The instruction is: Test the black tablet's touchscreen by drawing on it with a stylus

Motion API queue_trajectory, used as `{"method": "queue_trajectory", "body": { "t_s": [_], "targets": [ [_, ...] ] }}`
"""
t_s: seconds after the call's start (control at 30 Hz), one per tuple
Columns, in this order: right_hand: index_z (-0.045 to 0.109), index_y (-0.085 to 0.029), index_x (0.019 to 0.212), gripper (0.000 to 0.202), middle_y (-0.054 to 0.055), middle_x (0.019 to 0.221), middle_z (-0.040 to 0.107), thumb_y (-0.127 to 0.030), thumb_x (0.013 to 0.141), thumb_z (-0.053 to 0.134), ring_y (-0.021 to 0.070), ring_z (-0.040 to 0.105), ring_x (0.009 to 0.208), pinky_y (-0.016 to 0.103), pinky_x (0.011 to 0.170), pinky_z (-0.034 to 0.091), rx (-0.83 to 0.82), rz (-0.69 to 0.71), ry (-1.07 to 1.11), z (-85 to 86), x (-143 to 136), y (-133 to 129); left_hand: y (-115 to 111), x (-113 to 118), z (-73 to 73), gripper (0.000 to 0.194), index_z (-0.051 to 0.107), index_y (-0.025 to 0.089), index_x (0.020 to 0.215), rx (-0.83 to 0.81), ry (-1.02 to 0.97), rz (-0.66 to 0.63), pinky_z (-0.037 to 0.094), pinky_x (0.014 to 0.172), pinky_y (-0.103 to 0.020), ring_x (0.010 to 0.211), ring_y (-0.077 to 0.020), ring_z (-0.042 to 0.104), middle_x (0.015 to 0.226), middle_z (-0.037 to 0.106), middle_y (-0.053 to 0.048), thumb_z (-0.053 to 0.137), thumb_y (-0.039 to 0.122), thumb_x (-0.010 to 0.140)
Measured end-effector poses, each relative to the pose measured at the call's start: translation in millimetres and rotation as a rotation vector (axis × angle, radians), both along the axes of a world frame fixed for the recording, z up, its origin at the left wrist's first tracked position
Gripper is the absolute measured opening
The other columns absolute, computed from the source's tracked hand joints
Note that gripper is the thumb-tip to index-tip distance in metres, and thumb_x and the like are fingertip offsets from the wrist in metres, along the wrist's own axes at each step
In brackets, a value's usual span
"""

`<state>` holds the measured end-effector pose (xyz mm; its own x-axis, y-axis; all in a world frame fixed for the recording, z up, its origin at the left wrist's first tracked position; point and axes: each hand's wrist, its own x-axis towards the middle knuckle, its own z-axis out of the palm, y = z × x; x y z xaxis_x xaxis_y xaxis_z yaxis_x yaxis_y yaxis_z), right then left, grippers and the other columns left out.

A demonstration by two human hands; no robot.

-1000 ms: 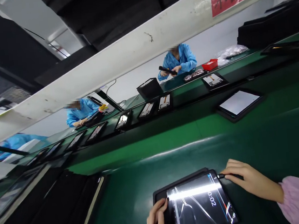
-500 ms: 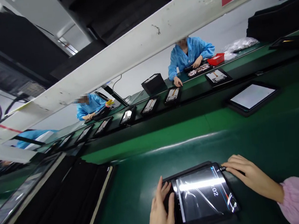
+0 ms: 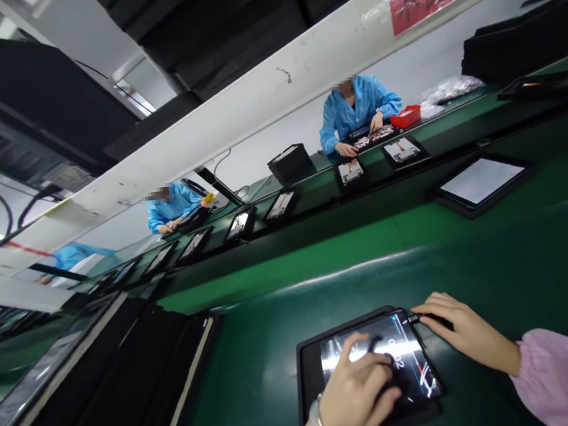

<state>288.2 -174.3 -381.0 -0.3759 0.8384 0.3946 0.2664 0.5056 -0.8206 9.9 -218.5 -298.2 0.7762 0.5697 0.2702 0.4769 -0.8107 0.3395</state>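
A tablet (image 3: 415,364) with a lit screen lies in a black tray (image 3: 309,371) on the green bench. Large white digits and a bright reflection show on its glass. My left hand (image 3: 359,390) is over the screen, fingers spread and bent; whether a fingertip touches the glass I cannot tell. At the tablet's upper right edge, a cable plug (image 3: 414,319) is pinched between the fingers of my right hand (image 3: 463,331). The plug's tip meets the edge of the tablet, and how deep it sits is not visible.
Black padded trays (image 3: 129,375) stand at the left. Another tablet with a white screen (image 3: 482,182) lies at the right. Beyond, a line carries several opened tablets (image 3: 280,204). Co-workers in blue sit behind it, near a red bin (image 3: 405,117). A white beam (image 3: 233,104) crosses above.
My left hand has moved from the tablet's left edge to over its screen. My right hand stays at the plug. Across the line, a co-worker's hand and an opened tablet have shifted right.
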Motion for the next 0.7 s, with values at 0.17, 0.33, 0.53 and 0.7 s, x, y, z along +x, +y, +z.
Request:
{"method": "queue_trajectory", "body": {
  "t_s": [0.17, 0.33, 0.53, 0.7],
  "targets": [
    [0.068, -0.023, 0.111, 0.046, 0.003, 0.098, 0.063, -0.056, 0.119, 0.037, 0.0279, 0.057, 0.093, 0.044, 0.088, 0.039, -0.011, 0.025, -0.025, -0.8, 0.5, 2.3, -4.2, -14.8, 4.8, 0.01, 0.049, 0.019, 0.11, 0.022, 0.029, 0.055, 0.036, 0.106, -0.043, 0.113, -0.0219, 0.065, 0.107, 0.073, -0.006, 0.042, 0.022, 0.104],
    [0.068, -0.023, 0.106, 0.05, 0.003, 0.096, 0.062, -0.059, 0.119, 0.035, 0.0279, 0.056, 0.092, 0.044, 0.089, 0.037, -0.017, 0.044, -0.016, -0.6, 1.4, 4.2, -5.8, 0.2, 8.9, 0.018, 0.048, 0.019, 0.104, 0.104, 0.044, 0.028, 0.036, 0.095, -0.039, 0.118, -0.0213, 0.064, 0.118, 0.073, -0.008, 0.034, 0.03, 0.109],
    [0.067, -0.023, 0.106, 0.048, 0.002, 0.096, 0.062, -0.058, 0.119, 0.035, 0.027, 0.056, 0.091, 0.042, 0.088, 0.037, -0.015, 0.058, 0.004, 3.7, 2.0, 1.7, -5.9, 12.7, 5.0, 0.027, 0.049, 0.019, 0.103, 0.155, 0.036, 0.005, 0.037, 0.085, -0.038, 0.119, -0.0222, 0.064, 0.116, 0.074, -0.006, 0.028, 0.035, 0.111],
    [0.066, -0.023, 0.106, 0.046, 0.002, 0.096, 0.062, -0.054, 0.12, 0.036, 0.0261, 0.056, 0.091, 0.042, 0.089, 0.036, 0.011, 0.06, 0.024, 5.9, 1.7, 1.1, -7.6, 13.1, -1.3, 0.03, 0.049, 0.019, 0.108, 0.072, 0.041, -0.068, 0.04, 0.082, -0.037, 0.113, -0.0222, 0.066, 0.118, 0.073, -0.007, 0.027, 0.038, 0.111]
  ]
}}
